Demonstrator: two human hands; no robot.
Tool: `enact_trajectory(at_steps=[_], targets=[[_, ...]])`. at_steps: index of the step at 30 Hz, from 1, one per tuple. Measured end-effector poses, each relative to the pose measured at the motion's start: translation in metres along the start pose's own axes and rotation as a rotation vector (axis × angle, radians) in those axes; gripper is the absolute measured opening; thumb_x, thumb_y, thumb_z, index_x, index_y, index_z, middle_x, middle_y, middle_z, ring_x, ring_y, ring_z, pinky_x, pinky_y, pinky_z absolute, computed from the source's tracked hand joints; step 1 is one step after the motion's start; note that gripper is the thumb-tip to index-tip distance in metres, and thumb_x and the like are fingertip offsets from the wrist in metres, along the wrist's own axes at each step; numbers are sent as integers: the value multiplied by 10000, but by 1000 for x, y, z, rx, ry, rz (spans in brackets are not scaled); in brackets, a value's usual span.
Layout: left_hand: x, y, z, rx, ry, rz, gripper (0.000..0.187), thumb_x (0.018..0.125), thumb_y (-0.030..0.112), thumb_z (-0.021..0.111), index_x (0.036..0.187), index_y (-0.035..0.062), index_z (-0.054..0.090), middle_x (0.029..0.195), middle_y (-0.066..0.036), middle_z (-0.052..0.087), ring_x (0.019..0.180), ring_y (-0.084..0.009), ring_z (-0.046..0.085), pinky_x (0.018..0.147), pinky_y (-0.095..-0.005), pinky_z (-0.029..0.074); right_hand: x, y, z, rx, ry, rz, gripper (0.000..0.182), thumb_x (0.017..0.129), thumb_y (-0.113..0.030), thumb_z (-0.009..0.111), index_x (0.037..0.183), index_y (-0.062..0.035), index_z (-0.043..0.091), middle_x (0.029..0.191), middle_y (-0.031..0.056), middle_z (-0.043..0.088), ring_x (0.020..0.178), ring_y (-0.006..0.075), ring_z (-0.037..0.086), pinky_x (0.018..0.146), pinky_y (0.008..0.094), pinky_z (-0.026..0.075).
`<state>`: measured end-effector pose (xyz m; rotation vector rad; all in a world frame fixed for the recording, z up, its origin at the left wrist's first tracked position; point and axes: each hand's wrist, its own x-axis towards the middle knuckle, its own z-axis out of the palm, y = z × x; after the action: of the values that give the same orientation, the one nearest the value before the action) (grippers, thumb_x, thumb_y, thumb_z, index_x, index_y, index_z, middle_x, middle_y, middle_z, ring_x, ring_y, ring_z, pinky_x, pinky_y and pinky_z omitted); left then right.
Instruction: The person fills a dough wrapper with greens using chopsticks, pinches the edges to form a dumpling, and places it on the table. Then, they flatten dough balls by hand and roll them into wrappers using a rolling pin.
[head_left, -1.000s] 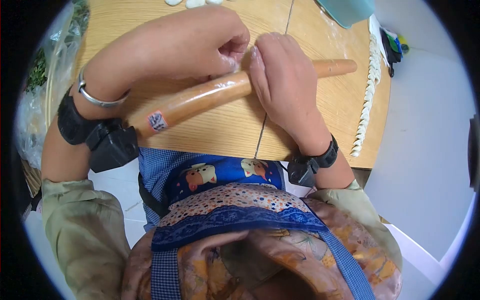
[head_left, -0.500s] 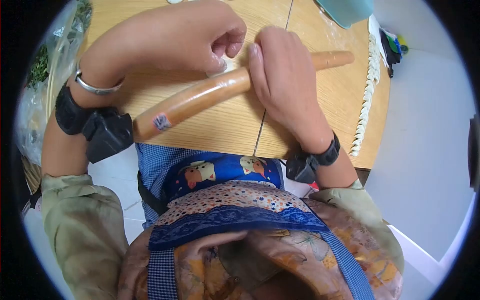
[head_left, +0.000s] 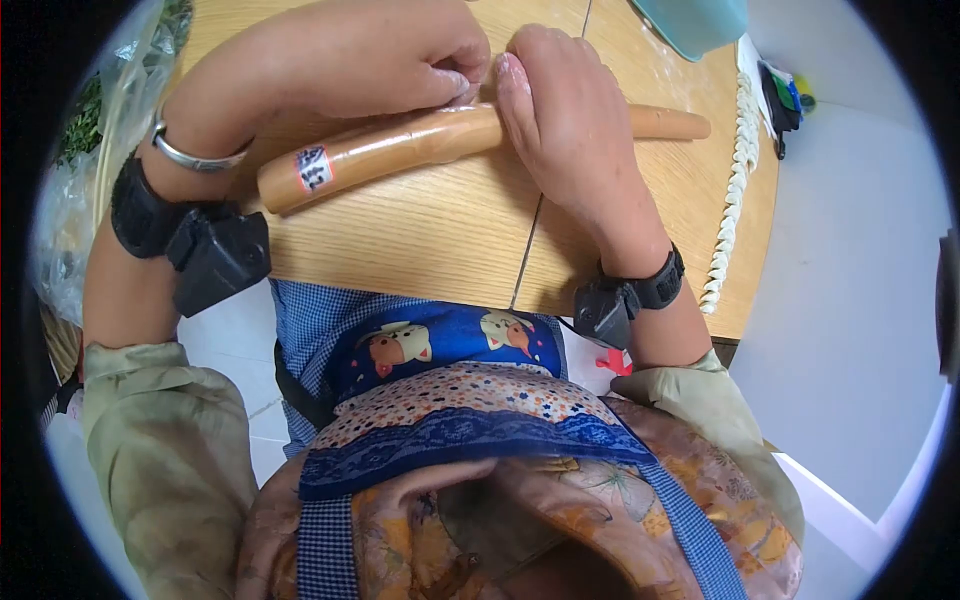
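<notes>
A light-brown wooden rolling pin [head_left: 400, 148] with a small printed sticker lies slanted across the table, its right end farther away. My right hand [head_left: 575, 110] rests over it with bent fingers, gripping it right of its middle. On the pin's far side my left hand [head_left: 450, 55] is closed, fingertips pinched down at the tabletop close to my right thumb. Those fingers and the pin mostly hide a pale, flat piece of dough. White flour dusts both hands' fingertips.
A row of overlapping pale dough pieces [head_left: 735, 190] runs along the right side of the wooden table [head_left: 400, 245]. A light-blue plastic container [head_left: 695, 25] stands at the far right. Clear plastic bags with green leaves [head_left: 85, 125] lie at the left.
The rolling pin has moved away from me, its left end most, and has turned so that its sticker shows more fully. Both hands have shifted slightly farther off, my left fingers curling tighter.
</notes>
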<state>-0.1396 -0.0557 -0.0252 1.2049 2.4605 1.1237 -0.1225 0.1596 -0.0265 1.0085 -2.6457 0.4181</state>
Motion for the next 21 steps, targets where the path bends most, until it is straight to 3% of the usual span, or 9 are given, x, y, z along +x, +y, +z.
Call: enact_trajectory(at_steps=[3,5,12,14,18,21], targets=[[0,2,-3,74,89,75,154,902,102,624,877,-48,647,705,-126,603,652,-220,585,639,-354,483,0,-3,-2,41,-7,19,141,921,-188,590,894,-55,554,840,133,565,819,344,536,723,470,422],[3,10,-10,-83,-96,-129,118,868,79,647,869,-39,639,698,-122,599,651,-209,584,632,-341,480,-6,-7,-4,48,-13,32,134,922,-179,590,896,-54,549,835,137,561,812,347,533,720,470,416],[2,28,-8,-84,-183,-274,65,784,15,667,802,-4,607,654,-83,538,633,-166,545,603,-315,453,-38,-16,-13,25,23,-7,146,894,-175,615,923,-55,537,837,126,520,800,327,503,731,443,372],[-2,24,-3,18,-74,-83,62,785,12,648,814,1,594,650,-69,498,631,-145,513,598,-320,444,-40,-14,-12,21,37,-19,147,878,-171,620,926,-56,543,841,123,515,801,321,499,734,440,369],[6,25,-5,-101,-134,-200,79,779,5,636,824,1,572,656,-53,486,643,-132,515,600,-326,442,-40,-12,-11,63,68,-44,139,833,-157,627,899,-57,556,823,118,512,802,315,509,732,438,371],[6,30,-4,-205,48,-225,91,775,1,630,825,1,554,658,-36,485,642,-127,523,591,-316,440,-39,-12,-11,67,61,-33,129,826,-154,628,876,-58,558,816,116,517,804,315,516,728,435,374]])
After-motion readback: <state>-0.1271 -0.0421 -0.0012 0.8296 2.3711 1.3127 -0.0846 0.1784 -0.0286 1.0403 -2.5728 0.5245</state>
